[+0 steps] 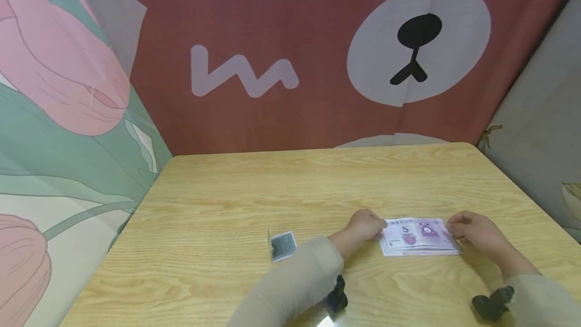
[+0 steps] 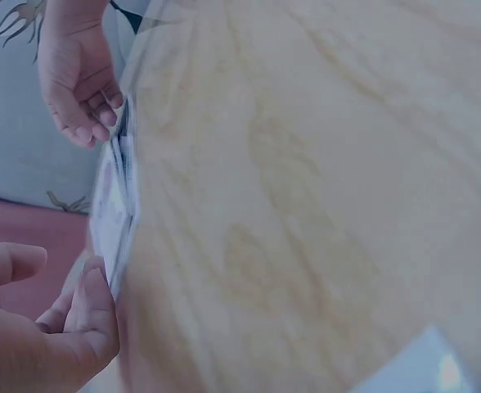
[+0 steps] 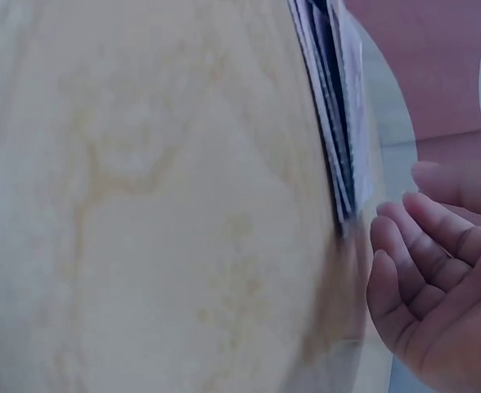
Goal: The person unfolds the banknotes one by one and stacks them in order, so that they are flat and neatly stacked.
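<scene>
A small stack of purple-and-white play banknotes (image 1: 412,236) lies flat on the wooden table, the top one printed with a 5 and cartoon figures. At the stack's left end is my left hand (image 1: 364,225), its fingertips right at the short edge. My right hand (image 1: 474,231) is beside the opposite end, fingers loosely bent. In the right wrist view, the notes' layered edges (image 3: 330,123) show just beyond the right hand (image 3: 445,270), which has nothing in its fingers. The left wrist view shows a bent finger of the left hand (image 2: 69,336) against the stack's near end.
To the left, a small folded grey-green card (image 1: 283,246) stands partly raised on the wooden table (image 1: 218,206). Black devices (image 1: 337,294) are worn at both wrists. Printed cloth (image 1: 249,120) hangs behind the table's far edge.
</scene>
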The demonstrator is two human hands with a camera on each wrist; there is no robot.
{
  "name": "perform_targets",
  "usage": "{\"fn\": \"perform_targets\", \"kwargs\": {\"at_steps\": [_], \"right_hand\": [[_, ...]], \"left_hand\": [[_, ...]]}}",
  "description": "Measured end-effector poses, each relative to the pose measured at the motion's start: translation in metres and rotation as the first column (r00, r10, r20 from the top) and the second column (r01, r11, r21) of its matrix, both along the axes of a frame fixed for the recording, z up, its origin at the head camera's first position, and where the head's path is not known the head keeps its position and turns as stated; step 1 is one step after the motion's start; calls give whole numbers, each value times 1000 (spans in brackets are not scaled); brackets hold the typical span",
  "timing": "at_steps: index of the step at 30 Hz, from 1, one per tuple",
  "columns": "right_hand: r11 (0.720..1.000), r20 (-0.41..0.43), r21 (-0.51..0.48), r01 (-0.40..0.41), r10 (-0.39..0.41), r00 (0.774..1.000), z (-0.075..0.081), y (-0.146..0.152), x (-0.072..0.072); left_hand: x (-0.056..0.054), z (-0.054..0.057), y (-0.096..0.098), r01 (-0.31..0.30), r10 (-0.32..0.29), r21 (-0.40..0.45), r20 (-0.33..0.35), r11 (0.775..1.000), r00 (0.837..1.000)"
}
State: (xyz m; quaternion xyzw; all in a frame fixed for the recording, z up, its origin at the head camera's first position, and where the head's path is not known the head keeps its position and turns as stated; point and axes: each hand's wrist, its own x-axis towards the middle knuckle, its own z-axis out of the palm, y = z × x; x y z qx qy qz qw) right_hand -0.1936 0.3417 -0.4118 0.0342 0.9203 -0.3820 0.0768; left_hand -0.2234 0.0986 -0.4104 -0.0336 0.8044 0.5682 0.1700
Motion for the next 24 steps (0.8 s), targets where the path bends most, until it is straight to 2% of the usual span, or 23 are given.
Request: {"fn": "perform_targets", "kwargs": {"at_steps": [4, 10, 15, 24], "right_hand": [[1000, -27, -8, 11, -12, 1000, 5, -3, 1], [999, -103, -31, -7, 4, 995, 12, -18, 0], [997, -108, -67, -25, 18, 994, 19, -35, -1], [982, -141, -157, -104, 82, 987, 29, -72, 2]], "left_hand": [[-1, 6, -3, -8, 7, 50, 12, 999, 1000], [-2, 22, -11, 29, -28, 111, -10, 993, 1000], [1, 35, -21, 43, -39, 198, -23, 979, 999], [7, 56, -47, 105, -102, 197, -23, 975, 995]]}}
